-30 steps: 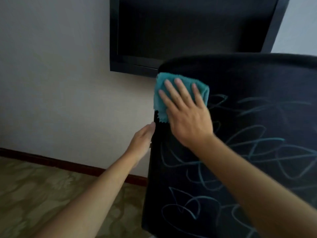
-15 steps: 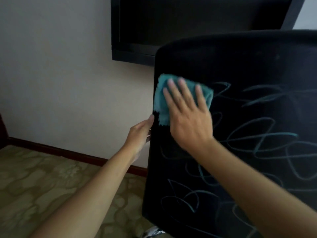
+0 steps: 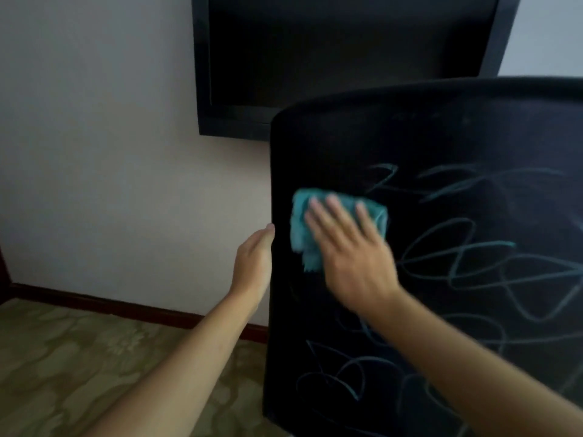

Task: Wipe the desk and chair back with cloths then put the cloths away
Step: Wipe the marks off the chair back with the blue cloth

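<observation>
Carpet (image 3: 79, 357), patterned in greens, is filling the lower left of what I am seeing from the head camera, and a dark skirting board (image 3: 126, 305) is running along the foot of the pale wall (image 3: 94, 152) above it. Moving right, my left hand (image 3: 254, 266) is resting against the left edge of the chair back (image 3: 441, 137); its thumb is touching that edge, but the fingers are going out of sight behind the panel, so I cannot tell whether they are curled round it or lying straight. Just beside it, the teal cloth (image 3: 301, 228) is lying flat on the dark chair back, near the left edge and about mid-height. My right hand (image 3: 353, 253) is pressing on the cloth with the palm down, its fingers (image 3: 334, 212) straight and slightly spread over the fabric, holding it against the panel rather than gripping it; the hand is looking blurred. Teal scribbled lines (image 3: 473, 263) are covering the chair back to the right of the cloth and below it, while the strip along the top is looking dark and plain. Above and behind the chair, a black screen (image 3: 347, 58) is hanging on the wall.
</observation>
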`<action>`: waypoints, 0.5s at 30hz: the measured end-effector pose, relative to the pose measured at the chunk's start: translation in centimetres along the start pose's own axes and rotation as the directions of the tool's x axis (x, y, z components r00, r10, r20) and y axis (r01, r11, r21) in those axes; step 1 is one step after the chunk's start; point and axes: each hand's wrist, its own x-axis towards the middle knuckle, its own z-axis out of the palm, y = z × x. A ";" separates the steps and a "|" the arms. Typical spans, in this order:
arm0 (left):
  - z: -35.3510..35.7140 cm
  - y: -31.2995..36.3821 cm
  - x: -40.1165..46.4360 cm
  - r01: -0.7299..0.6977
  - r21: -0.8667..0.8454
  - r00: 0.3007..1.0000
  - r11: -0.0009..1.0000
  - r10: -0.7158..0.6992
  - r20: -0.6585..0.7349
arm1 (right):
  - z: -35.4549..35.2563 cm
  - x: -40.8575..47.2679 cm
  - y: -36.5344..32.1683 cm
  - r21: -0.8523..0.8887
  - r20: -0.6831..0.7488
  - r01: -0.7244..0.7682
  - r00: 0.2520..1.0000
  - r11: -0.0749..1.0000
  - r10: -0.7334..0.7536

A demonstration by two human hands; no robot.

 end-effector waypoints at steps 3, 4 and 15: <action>0.9 2.9 0.6 -0.133 0.002 0.991 0.991 0.133 -0.018 | -2.4 5.4 6.0 -0.010 -0.226 -0.105 0.969 0.994 0.100; 1.2 4.0 0.7 -0.162 -0.001 0.987 0.987 0.162 -0.016 | -2.6 6.0 6.9 -0.011 -0.245 -0.110 0.964 0.994 0.104; 4.8 6.1 -0.7 -0.247 0.146 0.966 0.958 0.256 -0.043 | -0.1 -7.3 2.4 0.001 0.114 0.136 0.984 0.991 -0.135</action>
